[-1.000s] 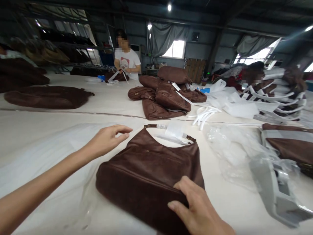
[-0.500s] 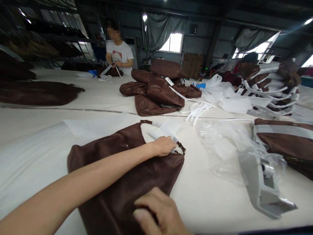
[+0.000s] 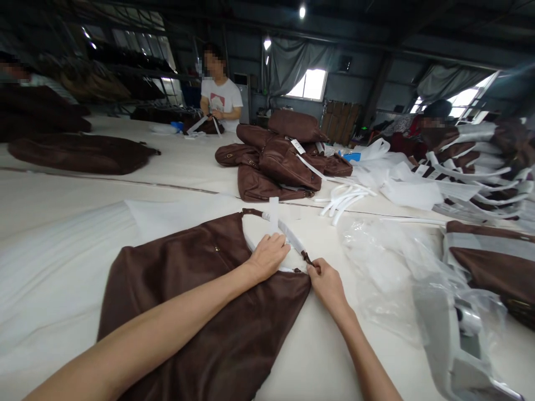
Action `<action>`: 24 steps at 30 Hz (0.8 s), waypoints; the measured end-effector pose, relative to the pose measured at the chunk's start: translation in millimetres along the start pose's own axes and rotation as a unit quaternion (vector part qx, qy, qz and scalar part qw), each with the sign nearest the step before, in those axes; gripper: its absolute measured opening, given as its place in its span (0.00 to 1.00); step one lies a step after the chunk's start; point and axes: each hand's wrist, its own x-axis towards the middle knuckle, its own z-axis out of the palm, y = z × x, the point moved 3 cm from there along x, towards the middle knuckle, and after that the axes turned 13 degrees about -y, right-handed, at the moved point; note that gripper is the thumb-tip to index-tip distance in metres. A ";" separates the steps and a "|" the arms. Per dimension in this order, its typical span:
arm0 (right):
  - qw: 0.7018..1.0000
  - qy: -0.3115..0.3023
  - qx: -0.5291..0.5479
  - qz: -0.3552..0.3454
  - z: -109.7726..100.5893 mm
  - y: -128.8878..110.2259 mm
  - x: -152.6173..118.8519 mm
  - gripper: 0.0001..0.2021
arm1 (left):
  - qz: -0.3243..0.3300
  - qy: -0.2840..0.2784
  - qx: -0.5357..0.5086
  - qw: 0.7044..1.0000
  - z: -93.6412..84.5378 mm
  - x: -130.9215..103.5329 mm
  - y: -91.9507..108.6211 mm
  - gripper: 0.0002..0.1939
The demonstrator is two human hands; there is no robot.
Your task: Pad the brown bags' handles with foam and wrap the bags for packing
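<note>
The curved, white-wrapped brown leather handle slants away leftward from the right hand pinching its near end, past the curled left hand, whose hold is unclear.

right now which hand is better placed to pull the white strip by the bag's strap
Probably the left hand: it is beside the white strip, while the right hand pinches the strap at its near end.
</note>
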 end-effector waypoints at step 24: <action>0.960 0.207 0.012 -0.188 23.5 -25.5 -37.1 0.11 | -0.089 -0.092 -0.670 0.732 8.6 8.5 38.5 0.15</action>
